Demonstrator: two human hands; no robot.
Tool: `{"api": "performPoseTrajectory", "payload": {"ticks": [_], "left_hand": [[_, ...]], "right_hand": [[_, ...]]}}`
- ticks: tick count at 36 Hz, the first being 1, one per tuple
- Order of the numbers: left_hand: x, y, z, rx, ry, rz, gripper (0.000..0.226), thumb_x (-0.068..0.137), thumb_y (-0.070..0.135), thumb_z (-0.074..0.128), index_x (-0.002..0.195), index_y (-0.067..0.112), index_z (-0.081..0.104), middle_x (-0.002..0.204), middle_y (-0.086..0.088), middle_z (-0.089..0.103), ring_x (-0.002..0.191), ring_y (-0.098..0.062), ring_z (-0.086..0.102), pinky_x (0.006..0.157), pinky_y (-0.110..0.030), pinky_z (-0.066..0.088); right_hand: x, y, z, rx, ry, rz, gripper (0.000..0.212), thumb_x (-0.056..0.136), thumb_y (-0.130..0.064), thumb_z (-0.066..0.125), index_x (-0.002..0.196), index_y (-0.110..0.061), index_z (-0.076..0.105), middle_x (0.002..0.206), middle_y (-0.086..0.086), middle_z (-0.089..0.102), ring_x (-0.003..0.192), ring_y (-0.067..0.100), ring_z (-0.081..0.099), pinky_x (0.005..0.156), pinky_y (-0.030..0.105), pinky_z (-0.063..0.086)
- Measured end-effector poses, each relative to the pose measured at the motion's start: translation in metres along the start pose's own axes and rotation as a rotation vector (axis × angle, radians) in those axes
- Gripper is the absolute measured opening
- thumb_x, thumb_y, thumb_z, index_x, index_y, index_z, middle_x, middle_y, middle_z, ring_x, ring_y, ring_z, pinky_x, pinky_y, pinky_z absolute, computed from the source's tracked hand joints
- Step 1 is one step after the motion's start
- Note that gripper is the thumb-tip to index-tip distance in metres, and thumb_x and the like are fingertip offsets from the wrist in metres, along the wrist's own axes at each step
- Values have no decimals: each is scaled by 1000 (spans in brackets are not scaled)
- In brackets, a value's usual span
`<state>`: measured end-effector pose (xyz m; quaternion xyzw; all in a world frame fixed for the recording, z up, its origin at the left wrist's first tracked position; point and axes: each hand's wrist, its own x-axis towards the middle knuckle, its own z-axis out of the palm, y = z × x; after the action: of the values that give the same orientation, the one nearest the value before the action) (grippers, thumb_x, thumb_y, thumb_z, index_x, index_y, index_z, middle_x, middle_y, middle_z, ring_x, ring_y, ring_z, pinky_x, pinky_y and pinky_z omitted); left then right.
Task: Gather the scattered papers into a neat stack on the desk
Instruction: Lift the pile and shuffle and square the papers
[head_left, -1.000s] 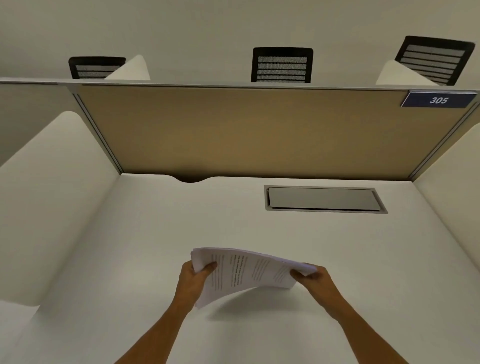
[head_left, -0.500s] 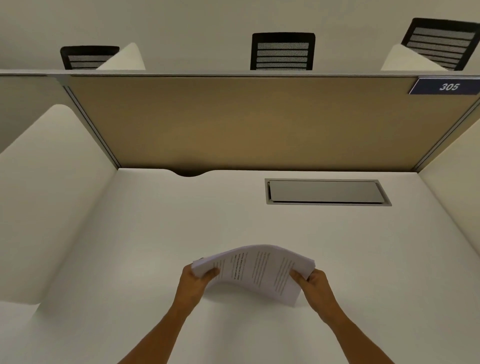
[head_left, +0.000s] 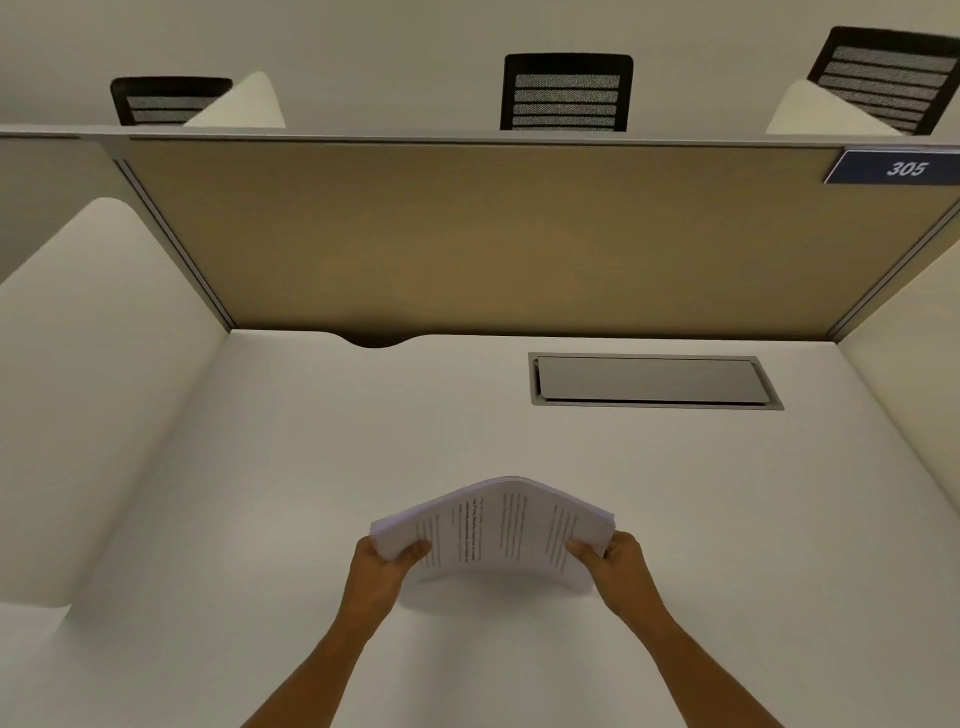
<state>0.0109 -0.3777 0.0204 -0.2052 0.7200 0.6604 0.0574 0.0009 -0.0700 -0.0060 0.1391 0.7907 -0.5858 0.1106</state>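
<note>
Above desk (head_left: 208, 519): both hands clamp bowed paper stack (head_left: 498, 525), left (head_left: 382, 569), right (head_left: 615, 564).

Hands: two, left (head_left: 378, 570) and right (head_left: 618, 566)
Paper stacks (head_left: 498, 525): one
Chairs: three (head_left: 567, 92)
Surface (head_left: 311, 467): one
Number signs (head_left: 893, 167): one
Metal hatches (head_left: 649, 380): one
</note>
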Motion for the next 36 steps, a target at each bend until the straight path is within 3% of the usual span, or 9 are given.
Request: {"api": "performPoseTrajectory", "payload": {"ticks": [6,15,20,24,27,30,36], "left_hand": [[-3,-3,4,-25,78,47,30,80,7,79,100,28,71,88,5,77,83,-12,73,62,-18,61],[-14,-11,17,10,52,72,37,83,4,75,92,39,69,83,16,75,81,3,72,61,-9,56],[-8,-17,14,34,64,92,27,83,5,75,109,13,73,97,-3,75,90,-14,72,66,-12,58],[-6,-19,12,48,31,82,27,83,6,75,108,16,72,96,1,74,88,-13,71,73,-19,62],[-7,-24,12,25,28,52,29,84,5,74,112,13,70,100,-4,74,93,-15,69,72,-16,57],[-8,-24,13,5,45,52,30,84,4,74,108,22,70,100,0,73,95,-18,69,70,-14,59],[-9,-22,9,10,60,83,46,83,4,75,87,50,73,92,13,76,87,-1,71,63,-12,57]], "right_hand": [[-5,-2,10,50,111,-17,16,91,-11,71,106,-12,76,88,1,78,84,15,74,63,17,59],[-16,15,22,109,143,72,24,92,-12,69,113,-2,71,97,11,76,86,22,72,65,22,54],[-19,12,19,161,166,84,17,92,-14,69,109,-13,72,93,2,77,85,14,73,60,17,57],[-20,16,16,145,142,91,16,92,-11,69,108,-14,71,92,1,76,85,14,72,58,15,56],[-19,19,17,125,116,106,14,93,-11,68,107,-13,71,91,2,75,84,15,71,63,16,51],[-16,17,16,106,118,97,11,94,-10,67,102,-15,71,84,-1,75,77,19,70,62,18,51],[-8,15,10,74,124,76,20,92,-10,67,90,-29,73,74,-9,77,71,1,73,59,16,53]]}}
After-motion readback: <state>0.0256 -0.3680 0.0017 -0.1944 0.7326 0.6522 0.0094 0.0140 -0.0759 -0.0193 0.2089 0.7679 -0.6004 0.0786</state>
